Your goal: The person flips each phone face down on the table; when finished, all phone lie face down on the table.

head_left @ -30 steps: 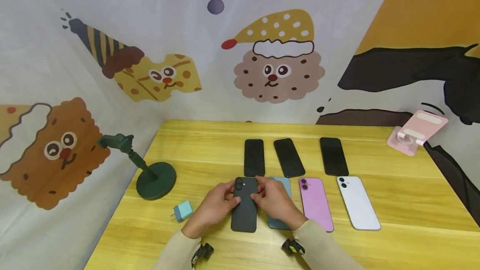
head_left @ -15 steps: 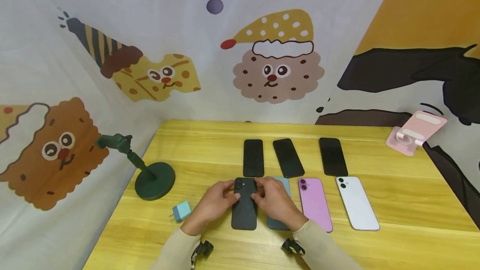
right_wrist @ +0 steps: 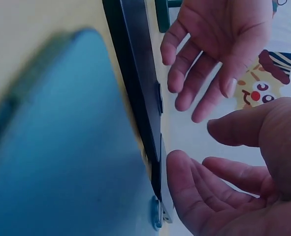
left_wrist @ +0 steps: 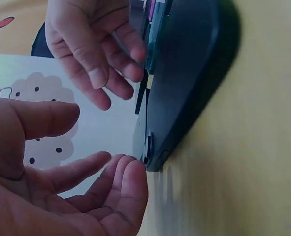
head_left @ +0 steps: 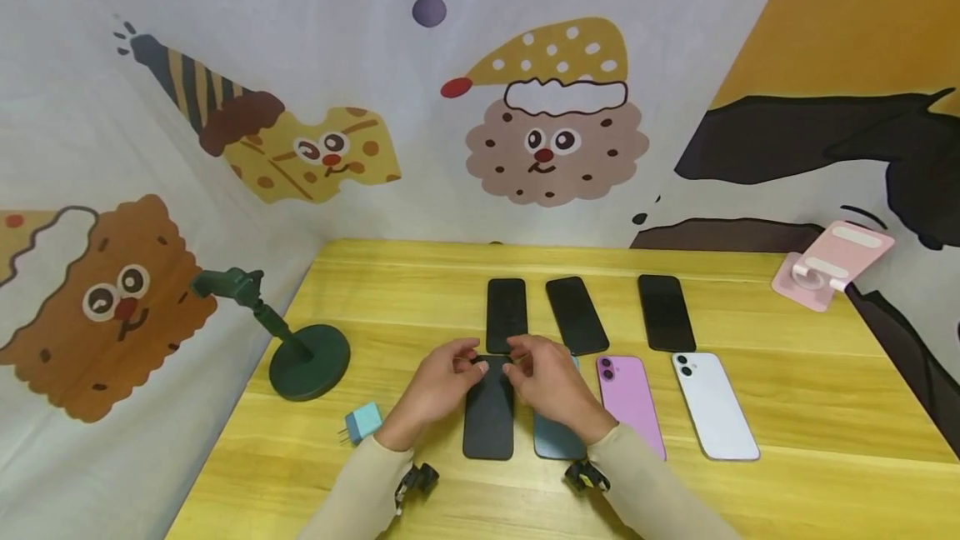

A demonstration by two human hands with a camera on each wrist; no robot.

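Note:
A black phone (head_left: 489, 427) lies back up on the wooden table, its camera end partly behind my hands. My left hand (head_left: 438, 386) hovers over its upper left side and my right hand (head_left: 553, 386) over its upper right. In both wrist views the fingers are loosely bent, apart from the phone, and hold nothing. A blue phone (head_left: 555, 437) lies just right of the black one, partly hidden under my right hand. Further right lie a pink phone (head_left: 632, 402) and a white phone (head_left: 716, 407), both back up.
Behind them lie three dark phones, screens up: left (head_left: 507, 311), middle (head_left: 577, 315), right (head_left: 667, 312). A green stand (head_left: 310, 362) and a light blue charger plug (head_left: 364, 422) are on the left. A pink folding stand (head_left: 832, 265) stands at the back right.
Both hands have let go of the black phone's sides and risen off it, moving slightly away toward the back. The black phone shifted very slightly before that; the other phones stay put.

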